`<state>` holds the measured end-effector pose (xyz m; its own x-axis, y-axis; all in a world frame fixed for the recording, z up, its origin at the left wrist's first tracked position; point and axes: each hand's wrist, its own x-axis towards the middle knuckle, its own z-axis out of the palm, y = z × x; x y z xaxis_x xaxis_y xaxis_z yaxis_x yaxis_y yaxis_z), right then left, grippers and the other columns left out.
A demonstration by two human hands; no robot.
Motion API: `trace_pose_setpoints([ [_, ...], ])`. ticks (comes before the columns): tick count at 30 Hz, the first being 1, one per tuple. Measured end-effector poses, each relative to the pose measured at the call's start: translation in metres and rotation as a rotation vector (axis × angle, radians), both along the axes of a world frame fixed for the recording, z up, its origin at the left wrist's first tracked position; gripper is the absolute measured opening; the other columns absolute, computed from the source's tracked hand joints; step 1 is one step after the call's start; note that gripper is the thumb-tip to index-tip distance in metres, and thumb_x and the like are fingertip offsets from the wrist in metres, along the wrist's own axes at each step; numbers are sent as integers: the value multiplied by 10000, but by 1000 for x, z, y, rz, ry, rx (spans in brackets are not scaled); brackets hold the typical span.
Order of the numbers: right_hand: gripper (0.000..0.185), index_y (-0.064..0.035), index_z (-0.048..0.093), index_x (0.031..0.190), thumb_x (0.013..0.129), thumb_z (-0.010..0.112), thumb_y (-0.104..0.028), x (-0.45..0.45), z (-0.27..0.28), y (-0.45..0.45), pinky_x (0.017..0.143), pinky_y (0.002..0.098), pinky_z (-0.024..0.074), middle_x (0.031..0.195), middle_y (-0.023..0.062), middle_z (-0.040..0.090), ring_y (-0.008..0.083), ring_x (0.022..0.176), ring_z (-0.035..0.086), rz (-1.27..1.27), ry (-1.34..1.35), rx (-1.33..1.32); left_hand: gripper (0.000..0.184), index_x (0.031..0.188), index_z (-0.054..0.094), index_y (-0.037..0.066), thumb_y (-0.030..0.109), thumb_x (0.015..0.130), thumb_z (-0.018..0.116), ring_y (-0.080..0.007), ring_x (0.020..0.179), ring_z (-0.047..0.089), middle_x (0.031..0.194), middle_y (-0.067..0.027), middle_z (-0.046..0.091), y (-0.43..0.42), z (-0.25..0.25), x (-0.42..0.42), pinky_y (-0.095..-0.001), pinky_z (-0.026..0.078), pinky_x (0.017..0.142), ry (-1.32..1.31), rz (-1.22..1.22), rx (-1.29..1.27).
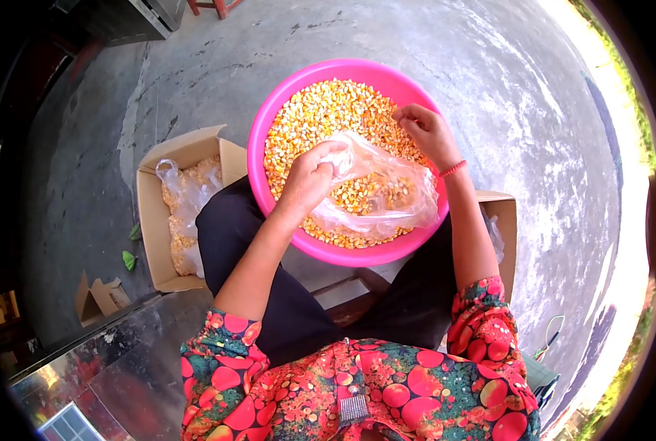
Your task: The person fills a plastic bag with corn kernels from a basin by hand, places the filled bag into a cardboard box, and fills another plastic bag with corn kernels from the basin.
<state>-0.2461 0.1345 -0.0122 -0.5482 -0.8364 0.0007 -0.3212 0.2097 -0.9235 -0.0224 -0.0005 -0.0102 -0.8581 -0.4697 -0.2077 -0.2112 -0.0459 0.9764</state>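
Note:
A large pink basin full of yellow corn kernels rests at my lap, between my knees. Over the kernels lies a clear plastic bag, its mouth spread wide. My left hand pinches the bunched edge of the bag near the basin's middle. Above the kernels at the basin's right side, my right hand has its thumb and fingers curled together; whether anything small is between them cannot be made out. A red bracelet circles that wrist.
To the left stands an open cardboard box holding bagged kernels. Another cardboard box is partly hidden beside my right knee. A small torn carton and a green leaf lie on the concrete floor. A shiny metal surface is at lower left.

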Motion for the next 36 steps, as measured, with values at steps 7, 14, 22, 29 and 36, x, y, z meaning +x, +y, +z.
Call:
trace_pose_setpoints([
  [7,331,-110,567,1119,815,550,-238,13,-43,-13,834,448,479,1125,205,562,362,965,592,38,617,527,382,1170,569,25,154,812,593,-217,935,633,1131,-140,617,12,12,3,-318,485,824,-14,-68,-594],
  [14,314,-32,609,999,835,574,-297,20,-58,-21,753,420,490,798,187,643,321,784,634,184,532,453,229,996,655,33,174,820,616,-298,760,653,886,-172,662,12,-1,2,-368,503,721,-128,-189,-607],
  [22,217,-39,595,1008,947,476,-209,8,-21,-14,542,213,501,798,25,605,86,680,591,2,-667,142,213,962,647,-4,177,865,591,-277,614,631,700,-192,622,8,-2,-6,-357,468,577,81,15,-643],
  [29,253,0,569,1048,976,417,-189,27,26,-4,736,253,559,965,79,608,158,869,625,234,-894,-160,221,940,656,2,195,888,561,-226,593,627,633,-141,608,4,-11,-11,-346,461,564,-82,49,-639],
  [36,280,6,571,1146,944,493,-172,62,32,-2,954,294,416,1105,68,599,123,1079,524,644,-554,-53,228,906,649,-11,195,895,552,-219,564,601,640,-137,611,2,-12,-13,-339,456,550,-122,54,-616],
])
